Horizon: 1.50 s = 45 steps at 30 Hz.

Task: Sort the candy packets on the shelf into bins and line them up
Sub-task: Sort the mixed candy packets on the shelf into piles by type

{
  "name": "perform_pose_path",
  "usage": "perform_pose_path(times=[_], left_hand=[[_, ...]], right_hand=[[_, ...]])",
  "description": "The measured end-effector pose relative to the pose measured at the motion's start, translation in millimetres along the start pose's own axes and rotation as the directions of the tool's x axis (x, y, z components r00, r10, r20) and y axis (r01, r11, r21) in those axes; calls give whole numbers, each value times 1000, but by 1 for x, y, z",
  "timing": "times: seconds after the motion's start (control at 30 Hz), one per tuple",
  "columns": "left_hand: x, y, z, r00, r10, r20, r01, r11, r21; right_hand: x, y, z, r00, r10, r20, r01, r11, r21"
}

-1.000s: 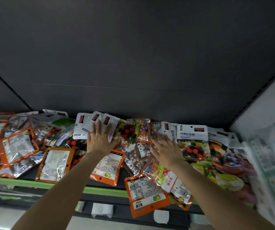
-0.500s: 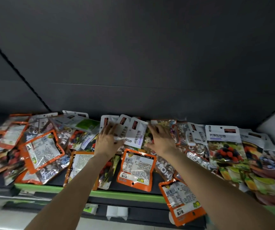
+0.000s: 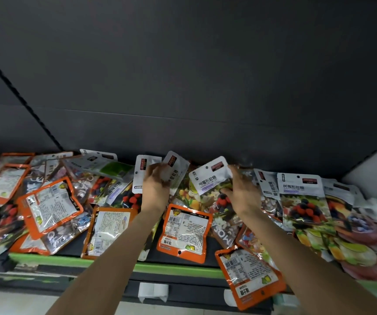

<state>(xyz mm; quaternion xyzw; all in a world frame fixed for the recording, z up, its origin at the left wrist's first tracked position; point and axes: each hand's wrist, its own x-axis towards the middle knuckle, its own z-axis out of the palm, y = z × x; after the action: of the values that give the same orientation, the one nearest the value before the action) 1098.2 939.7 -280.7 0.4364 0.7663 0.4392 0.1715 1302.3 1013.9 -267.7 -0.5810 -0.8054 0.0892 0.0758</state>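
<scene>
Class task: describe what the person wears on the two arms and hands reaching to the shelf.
Both forearms are bare as far as the frame shows; no sleeves appear. The left hand and right hand wear no gloves, and no watch, bracelet or ring is visible.

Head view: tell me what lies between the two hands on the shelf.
In the head view, between the left hand and right hand lie overlapping candy packets: a fruit-print one, with an orange-edged packet nearer the shelf's edge.
</scene>
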Motion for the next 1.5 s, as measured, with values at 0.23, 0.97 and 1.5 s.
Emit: perform_pose_path(times=[0.23, 0.97, 1.5], left_hand=[[-4, 78, 16, 967, 238, 93, -237, 971, -28], [-83, 196, 227, 495, 479, 725, -601, 792, -113], [-84, 168, 237, 630, 158, 760, -530, 803, 272]], right_hand=[[-8, 49, -17, 988, 130, -77, -126, 990, 63], [-65, 237, -79, 901, 431, -53, -394, 863, 315], [-65, 257, -80, 960, 254, 121, -235, 960, -150]])
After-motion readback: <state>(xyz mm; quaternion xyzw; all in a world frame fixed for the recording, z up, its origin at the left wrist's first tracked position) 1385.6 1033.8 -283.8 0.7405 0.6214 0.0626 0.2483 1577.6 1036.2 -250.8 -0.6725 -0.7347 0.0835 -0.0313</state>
